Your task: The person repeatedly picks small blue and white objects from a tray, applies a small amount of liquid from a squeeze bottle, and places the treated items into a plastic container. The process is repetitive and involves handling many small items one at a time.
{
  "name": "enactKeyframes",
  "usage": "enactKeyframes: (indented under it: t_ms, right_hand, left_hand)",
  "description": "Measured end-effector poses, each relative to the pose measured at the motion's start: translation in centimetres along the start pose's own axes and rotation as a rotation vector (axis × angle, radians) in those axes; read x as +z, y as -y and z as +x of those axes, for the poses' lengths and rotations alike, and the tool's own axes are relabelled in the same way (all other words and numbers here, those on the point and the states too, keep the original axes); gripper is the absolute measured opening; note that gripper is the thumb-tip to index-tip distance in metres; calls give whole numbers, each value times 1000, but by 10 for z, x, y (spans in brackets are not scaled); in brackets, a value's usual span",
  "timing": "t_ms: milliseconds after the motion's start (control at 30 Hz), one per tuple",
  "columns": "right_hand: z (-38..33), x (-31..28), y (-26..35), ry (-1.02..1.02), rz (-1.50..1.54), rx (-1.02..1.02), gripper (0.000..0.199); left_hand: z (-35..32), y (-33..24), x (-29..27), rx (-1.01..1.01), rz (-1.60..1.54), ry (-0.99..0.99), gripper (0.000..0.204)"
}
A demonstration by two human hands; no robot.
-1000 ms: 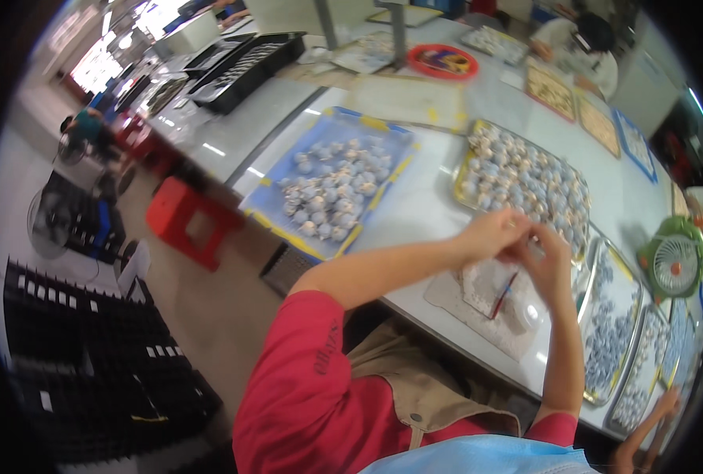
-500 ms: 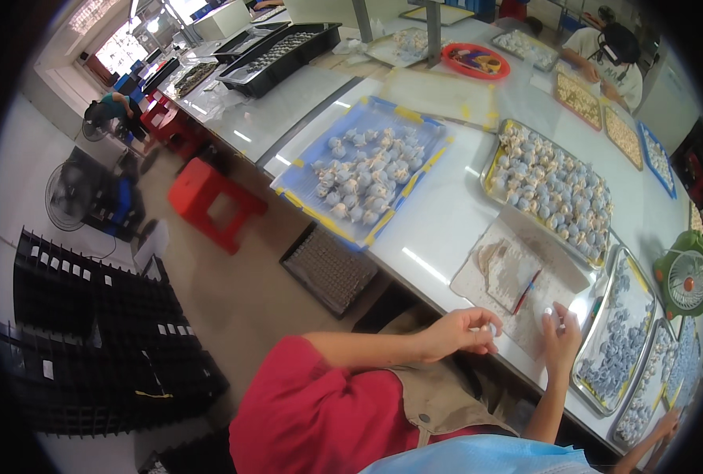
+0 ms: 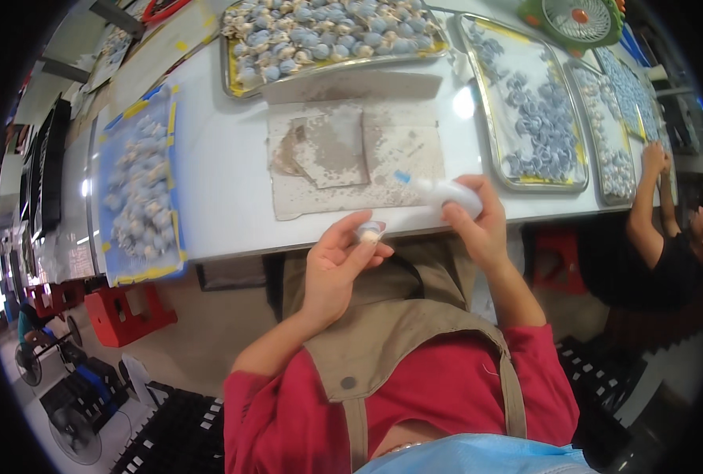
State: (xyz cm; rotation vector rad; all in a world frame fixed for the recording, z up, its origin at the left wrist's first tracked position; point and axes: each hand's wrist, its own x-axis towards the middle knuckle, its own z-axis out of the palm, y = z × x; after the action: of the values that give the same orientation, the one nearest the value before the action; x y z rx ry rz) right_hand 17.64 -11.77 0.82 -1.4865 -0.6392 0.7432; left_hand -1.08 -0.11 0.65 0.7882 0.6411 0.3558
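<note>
Newly gripped in right hand (image 3: 485,221): white bottle (image 3: 459,197), blue tip (image 3: 403,176) leftward over cardboard (image 3: 406,134). Pinched in left hand (image 3: 337,265), by near table edge (image 3: 249,250): small grey-cream ball (image 3: 369,231).

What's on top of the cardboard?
On the cardboard lie a smaller stained sheet and brownish smudges; the blue tip of the bottle shows over its near right. Whatever lies under the sheet cannot be seen.

Red shirt (image 3: 438,387), tan apron (image 3: 403,340), dark button (image 3: 348,383), blue mask (image 3: 478,456)
</note>
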Motion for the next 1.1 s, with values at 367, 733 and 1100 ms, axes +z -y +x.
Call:
enactKeyframes:
  t_ms: [367,733,1100]
  right_hand:
    - [-29,-12,7,-26,-338,-382,31]
    - [-20,3,36,-4,-668,-608,37]
    - [-20,9,39,41,-693,-628,31]
  left_hand:
    - [1,11,3,54,129,20,38]
    - [-1,12,2,110,177,-3,37]
    - [-3,13,-3,137,180,15,36]
